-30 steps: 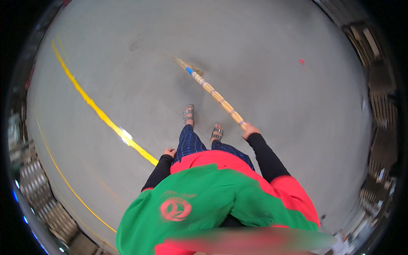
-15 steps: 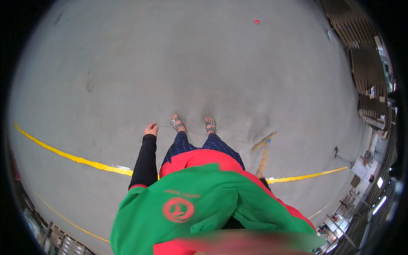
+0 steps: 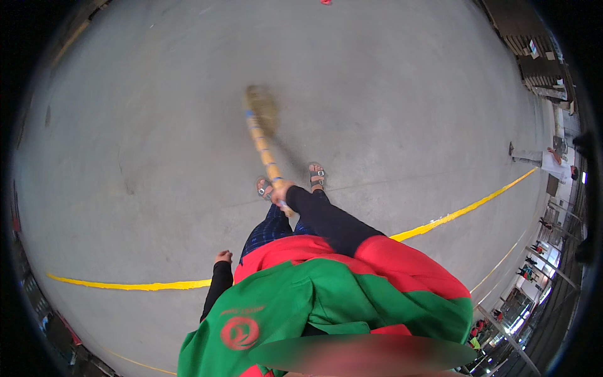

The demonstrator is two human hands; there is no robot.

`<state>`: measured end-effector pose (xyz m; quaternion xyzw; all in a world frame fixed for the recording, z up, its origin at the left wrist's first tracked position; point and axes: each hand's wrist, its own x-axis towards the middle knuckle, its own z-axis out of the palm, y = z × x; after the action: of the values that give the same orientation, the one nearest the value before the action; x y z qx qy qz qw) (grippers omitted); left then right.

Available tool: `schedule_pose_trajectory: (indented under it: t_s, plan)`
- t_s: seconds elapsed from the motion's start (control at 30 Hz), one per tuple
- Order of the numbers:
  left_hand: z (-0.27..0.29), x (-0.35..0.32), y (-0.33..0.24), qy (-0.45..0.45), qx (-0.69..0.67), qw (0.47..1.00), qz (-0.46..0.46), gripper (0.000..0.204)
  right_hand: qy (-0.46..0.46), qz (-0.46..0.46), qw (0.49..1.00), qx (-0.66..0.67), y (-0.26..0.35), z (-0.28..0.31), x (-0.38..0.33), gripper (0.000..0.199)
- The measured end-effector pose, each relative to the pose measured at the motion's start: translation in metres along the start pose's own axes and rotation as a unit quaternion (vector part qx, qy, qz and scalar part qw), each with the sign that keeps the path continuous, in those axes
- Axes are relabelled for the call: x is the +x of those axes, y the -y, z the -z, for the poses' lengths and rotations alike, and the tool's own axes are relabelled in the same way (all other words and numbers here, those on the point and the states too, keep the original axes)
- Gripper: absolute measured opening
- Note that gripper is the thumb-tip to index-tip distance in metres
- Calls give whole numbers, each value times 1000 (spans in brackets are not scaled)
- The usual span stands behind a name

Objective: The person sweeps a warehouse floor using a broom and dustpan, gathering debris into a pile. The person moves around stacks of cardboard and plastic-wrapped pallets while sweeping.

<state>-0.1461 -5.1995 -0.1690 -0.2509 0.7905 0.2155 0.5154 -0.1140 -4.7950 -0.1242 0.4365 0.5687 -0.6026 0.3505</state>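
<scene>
Broom [image 3: 262, 135] in right hand [image 3: 282, 190], bristles on concrete floor [image 3: 389, 100]

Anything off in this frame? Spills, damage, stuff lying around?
Nothing much. The right hand grips the broom, its blurred bristle head on the grey floor; the left hand hangs empty. One small red scrap lies at the far floor edge.
</scene>
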Motion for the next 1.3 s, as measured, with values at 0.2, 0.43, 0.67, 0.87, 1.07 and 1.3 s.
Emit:
schedule_pose_trajectory:
  t_s: [0.2, 0.43, 0.67, 0.87, 1.07, 1.3]
  plan:
    - [31, 4, -44, -27, -16, 993, -117, 32, -56, 33, 997, 37, 69, 18, -29, 17]
    - [15, 24, -200, -18, -7, 981, -191, 32, -263, 12, 952, -155, -86, 176, -137, 47]
    - [-80, -12, -344, 34, -3, 970, -242, 36, -450, -217, 846, 187, -218, 288, -171, 39]
    - [-122, -48, -399, 31, 252, 899, -357, 37, -80, -258, 947, 173, -300, 479, -53, 15]
    - [-135, -70, -432, -17, 22, 964, -265, 36, -82, -65, 994, 20, -178, 435, -35, 8]
    - [-146, -104, -486, 25, 215, 933, -287, 38, 83, 92, 992, -2, 111, 383, -5, 13]
